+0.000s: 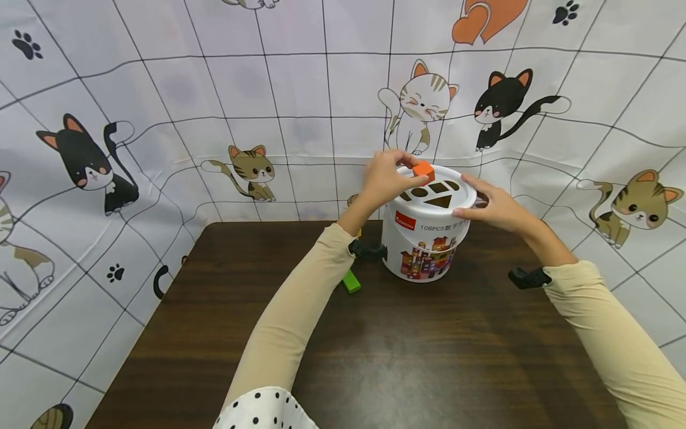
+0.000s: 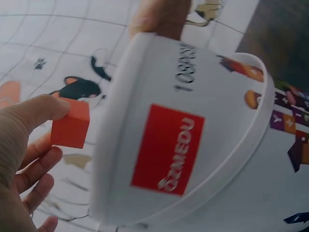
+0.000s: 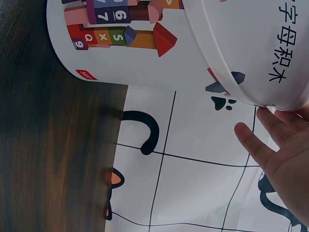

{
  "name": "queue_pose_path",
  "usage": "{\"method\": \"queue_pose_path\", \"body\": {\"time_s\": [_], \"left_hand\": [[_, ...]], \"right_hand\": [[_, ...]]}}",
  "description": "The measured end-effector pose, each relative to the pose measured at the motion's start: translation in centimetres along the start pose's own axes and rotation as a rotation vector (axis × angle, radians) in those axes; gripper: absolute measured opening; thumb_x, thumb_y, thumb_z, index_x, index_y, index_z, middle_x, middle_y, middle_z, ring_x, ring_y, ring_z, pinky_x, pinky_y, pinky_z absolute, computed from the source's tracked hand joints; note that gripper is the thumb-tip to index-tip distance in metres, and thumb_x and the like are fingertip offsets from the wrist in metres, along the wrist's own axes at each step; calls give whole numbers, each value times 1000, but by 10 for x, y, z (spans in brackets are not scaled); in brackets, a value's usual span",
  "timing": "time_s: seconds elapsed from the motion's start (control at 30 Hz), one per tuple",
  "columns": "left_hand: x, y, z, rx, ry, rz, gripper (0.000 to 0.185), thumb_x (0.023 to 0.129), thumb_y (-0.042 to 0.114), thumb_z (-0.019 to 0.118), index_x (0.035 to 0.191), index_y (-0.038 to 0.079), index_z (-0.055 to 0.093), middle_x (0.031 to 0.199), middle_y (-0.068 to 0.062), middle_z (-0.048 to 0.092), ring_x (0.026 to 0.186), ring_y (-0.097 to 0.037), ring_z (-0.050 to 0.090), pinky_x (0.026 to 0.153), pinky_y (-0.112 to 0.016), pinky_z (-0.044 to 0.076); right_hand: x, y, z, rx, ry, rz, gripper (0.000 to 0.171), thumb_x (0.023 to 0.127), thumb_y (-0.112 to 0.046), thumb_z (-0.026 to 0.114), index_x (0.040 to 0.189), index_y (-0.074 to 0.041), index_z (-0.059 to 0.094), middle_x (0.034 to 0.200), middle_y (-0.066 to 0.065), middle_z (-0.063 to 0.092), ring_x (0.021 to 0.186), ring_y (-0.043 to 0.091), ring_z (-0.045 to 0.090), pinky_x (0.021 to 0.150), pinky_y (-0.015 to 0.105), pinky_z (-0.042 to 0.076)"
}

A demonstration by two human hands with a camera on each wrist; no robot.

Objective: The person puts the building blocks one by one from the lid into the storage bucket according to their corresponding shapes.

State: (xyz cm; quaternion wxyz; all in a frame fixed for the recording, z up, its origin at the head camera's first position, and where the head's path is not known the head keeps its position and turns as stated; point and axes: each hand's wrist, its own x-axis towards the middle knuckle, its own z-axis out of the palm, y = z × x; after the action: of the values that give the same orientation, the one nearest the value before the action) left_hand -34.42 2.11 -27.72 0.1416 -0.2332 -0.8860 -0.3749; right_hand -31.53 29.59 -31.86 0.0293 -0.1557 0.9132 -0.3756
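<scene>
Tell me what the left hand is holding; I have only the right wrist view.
Observer: The left hand pinches an orange cube.
Operator: Describe the top of the bucket.
Observer: Its white lid has shaped openings, one of them a triangle.
Operator: Check the table left of it, as the head view shows it.
Observer: A green block lies there, partly hidden by the left sleeve.
</scene>
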Motion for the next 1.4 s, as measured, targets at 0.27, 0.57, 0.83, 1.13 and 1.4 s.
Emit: {"method": "queue_pose_path", "body": {"time_s": [0.27, 0.57, 0.83, 1.13, 1.4], "left_hand": [[5, 1, 25, 65, 19, -7, 38, 86, 45, 80, 112, 17, 72, 113, 3, 72, 115, -19, 57, 102, -39, 40], [11, 6, 43, 90, 18, -37, 39, 86, 47, 79, 113, 19, 71, 108, 8, 73, 111, -12, 58, 102, -38, 39], [15, 10, 47, 146, -13, -41, 39, 87, 49, 79, 112, 21, 69, 113, 9, 71, 116, -14, 53, 106, -41, 37], [15, 10, 51, 238, -24, -41, 41, 88, 54, 75, 116, 24, 69, 124, 9, 66, 117, -14, 48, 104, -38, 36], [13, 12, 52, 349, -34, -12, 41, 91, 58, 70, 117, 26, 68, 124, 9, 59, 120, -16, 41, 102, -37, 33]], "right_hand": [[2, -1, 1, 11, -8, -12, 99, 91, -30, 77, 165, -11, 13, 168, 19, 22, 141, 40, 46, 114, 56, 37], [0, 4, 2, 13, -1, -5, 98, 92, -29, 76, 165, -13, 13, 165, 21, 31, 139, 41, 48, 95, 19, 47], [2, 3, 1, -3, 8, -10, 97, 91, -29, 77, 165, -14, 14, 166, 19, 29, 139, 40, 49, 97, 20, 47], [0, 3, 4, 13, 7, -23, 97, 92, -28, 77, 164, -12, 14, 166, 20, 28, 141, 40, 47, 93, 11, 44], [1, 4, 4, 16, 9, -27, 97, 92, -27, 77, 164, -12, 15, 165, 22, 29, 140, 41, 48, 84, 3, 41]]}}
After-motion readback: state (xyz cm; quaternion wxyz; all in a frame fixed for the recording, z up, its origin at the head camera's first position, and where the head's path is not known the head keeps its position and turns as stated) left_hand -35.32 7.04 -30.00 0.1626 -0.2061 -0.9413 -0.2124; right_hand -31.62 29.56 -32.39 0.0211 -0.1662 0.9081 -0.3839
